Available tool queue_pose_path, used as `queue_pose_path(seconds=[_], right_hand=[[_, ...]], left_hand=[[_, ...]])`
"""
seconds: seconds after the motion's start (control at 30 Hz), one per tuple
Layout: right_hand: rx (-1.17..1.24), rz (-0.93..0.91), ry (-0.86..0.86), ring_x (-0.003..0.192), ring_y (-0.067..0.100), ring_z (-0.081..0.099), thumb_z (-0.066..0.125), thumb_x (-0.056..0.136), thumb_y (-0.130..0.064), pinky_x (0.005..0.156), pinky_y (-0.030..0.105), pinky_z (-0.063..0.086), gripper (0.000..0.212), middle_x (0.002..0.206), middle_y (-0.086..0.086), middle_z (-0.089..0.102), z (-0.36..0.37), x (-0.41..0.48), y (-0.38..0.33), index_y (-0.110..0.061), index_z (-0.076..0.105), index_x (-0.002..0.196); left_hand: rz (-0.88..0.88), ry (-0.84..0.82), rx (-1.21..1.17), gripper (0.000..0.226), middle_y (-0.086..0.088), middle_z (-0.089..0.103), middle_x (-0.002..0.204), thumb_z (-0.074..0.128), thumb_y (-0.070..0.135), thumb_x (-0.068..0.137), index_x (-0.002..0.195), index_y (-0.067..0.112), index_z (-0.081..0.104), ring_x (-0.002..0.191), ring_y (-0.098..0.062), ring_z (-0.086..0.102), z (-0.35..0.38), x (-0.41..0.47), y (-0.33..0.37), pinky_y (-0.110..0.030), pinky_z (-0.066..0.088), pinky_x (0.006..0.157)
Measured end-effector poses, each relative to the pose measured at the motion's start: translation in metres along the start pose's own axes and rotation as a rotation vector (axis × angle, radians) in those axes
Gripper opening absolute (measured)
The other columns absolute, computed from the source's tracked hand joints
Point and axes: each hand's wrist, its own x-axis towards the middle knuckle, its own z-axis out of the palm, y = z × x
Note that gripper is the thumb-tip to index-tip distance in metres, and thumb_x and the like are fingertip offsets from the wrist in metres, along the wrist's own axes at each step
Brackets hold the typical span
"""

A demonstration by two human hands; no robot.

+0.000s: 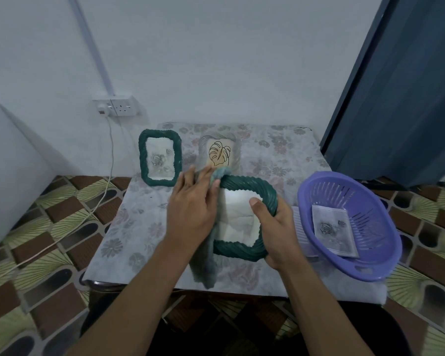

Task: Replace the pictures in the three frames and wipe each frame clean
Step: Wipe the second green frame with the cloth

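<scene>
A dark green rope-pattern frame (252, 187) lies tilted at the table's middle. My right hand (272, 227) grips its right edge, thumb on the glass. My left hand (193, 204) presses a grey-blue cloth (222, 174) against the frame's upper left corner; the cloth's tail hangs down past the frame's left side. A second green frame (141, 155) with a rose picture stands at the back left. A pale grey frame (238, 150) holding a leaf drawing stands behind my left hand.
A purple plastic basket (385, 242) at the table's right edge holds a loose rose picture (333, 228). The small table (139, 219) wears a floral cover. A wall socket (118, 106) with a hanging cable is at the back left; a dark door (401, 98) stands at right.
</scene>
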Motion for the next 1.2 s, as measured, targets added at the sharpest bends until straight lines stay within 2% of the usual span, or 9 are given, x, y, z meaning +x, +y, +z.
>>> queue_pose_path(seconds=[0.1, 0.2, 0.47, 0.57, 0.7, 0.87, 0.97, 1.07, 1.2], right_hand=[[0.013, -0.006, -0.009, 0.086, 0.033, 0.059, 0.058, 0.098, -0.01, 0.092, 0.05, 0.052, 0.011, 0.102, 0.037, 0.056, 0.005, 0.002, 0.0, -0.012, 0.068, 0.095], [0.059, 0.007, -0.028, 0.104, 0.024, 0.069, 0.052, 0.101, -0.005, 0.094, 0.042, 0.056, 0.021, 0.106, 0.012, 0.074, 0.007, 0.006, -0.003, -0.013, 0.069, 0.112], [0.051, -0.028, -0.072, 0.108, 0.02, 0.069, 0.051, 0.101, -0.002, 0.092, 0.032, 0.055, 0.026, 0.11, 0.002, 0.075, 0.009, 0.014, -0.009, -0.017, 0.068, 0.113], [0.009, -0.03, -0.065, 0.103, 0.017, 0.07, 0.052, 0.101, -0.002, 0.086, 0.028, 0.055, 0.024, 0.105, 0.001, 0.075, 0.01, 0.012, -0.009, -0.015, 0.069, 0.113], [-0.085, -0.022, -0.071, 0.096, 0.022, 0.07, 0.054, 0.1, -0.007, 0.083, 0.026, 0.054, 0.025, 0.098, 0.003, 0.075, 0.009, 0.008, -0.001, -0.027, 0.068, 0.107], [0.033, 0.027, -0.108, 0.107, 0.029, 0.069, 0.052, 0.101, -0.005, 0.091, 0.041, 0.057, 0.024, 0.11, 0.011, 0.074, 0.011, 0.012, -0.001, -0.015, 0.068, 0.115], [0.093, 0.041, -0.136, 0.111, 0.022, 0.068, 0.049, 0.101, -0.002, 0.09, 0.033, 0.056, 0.027, 0.114, 0.006, 0.073, 0.01, 0.013, -0.006, -0.013, 0.066, 0.119], [0.055, 0.029, -0.136, 0.116, 0.025, 0.066, 0.051, 0.102, -0.005, 0.099, 0.042, 0.052, 0.027, 0.12, 0.008, 0.071, 0.009, 0.013, -0.003, -0.011, 0.065, 0.124], [-0.017, 0.018, -0.103, 0.111, 0.018, 0.067, 0.051, 0.102, -0.004, 0.097, 0.035, 0.053, 0.028, 0.115, 0.002, 0.073, 0.01, 0.009, -0.004, -0.022, 0.067, 0.116]], left_hand=[[-0.042, 0.014, -0.061, 0.045, 0.0, 0.039, 0.151, 0.034, 0.034, 0.106, 0.145, 0.014, 0.045, 0.145, -0.018, 0.025, 0.002, -0.003, 0.014, -0.03, 0.008, 0.119], [0.017, 0.001, -0.148, 0.046, 0.011, 0.022, 0.147, 0.037, 0.034, 0.106, 0.148, 0.017, 0.033, 0.143, -0.01, 0.012, 0.008, -0.011, 0.03, -0.022, 0.002, 0.118], [0.219, -0.035, -0.158, 0.044, 0.01, 0.035, 0.148, 0.037, 0.034, 0.103, 0.146, 0.022, 0.033, 0.145, -0.02, 0.026, 0.012, -0.008, 0.011, -0.022, 0.01, 0.122], [0.18, -0.025, -0.157, 0.044, 0.014, 0.033, 0.147, 0.036, 0.036, 0.104, 0.146, 0.025, 0.033, 0.145, -0.017, 0.024, 0.01, -0.01, 0.012, -0.023, 0.011, 0.122], [-0.044, -0.047, -0.121, 0.047, -0.005, 0.043, 0.152, 0.032, 0.042, 0.105, 0.147, 0.024, 0.043, 0.147, -0.023, 0.026, 0.003, -0.003, 0.009, -0.047, 0.023, 0.12], [0.134, -0.084, -0.179, 0.046, 0.013, 0.029, 0.151, 0.034, 0.042, 0.106, 0.148, 0.025, 0.038, 0.143, 0.005, 0.001, 0.004, -0.004, 0.018, -0.032, 0.003, 0.121], [0.243, -0.15, -0.209, 0.044, 0.023, 0.027, 0.148, 0.033, 0.041, 0.103, 0.146, 0.03, 0.032, 0.149, -0.003, 0.004, 0.012, -0.006, 0.011, -0.036, 0.002, 0.124], [0.268, -0.135, -0.177, 0.044, 0.017, 0.034, 0.15, 0.034, 0.04, 0.103, 0.147, 0.03, 0.034, 0.15, -0.014, 0.016, 0.013, -0.004, 0.001, -0.041, 0.01, 0.124], [0.206, -0.08, -0.12, 0.046, 0.019, 0.031, 0.146, 0.03, 0.043, 0.104, 0.148, 0.031, 0.035, 0.146, -0.006, 0.014, 0.01, -0.001, -0.004, -0.033, 0.007, 0.123]])
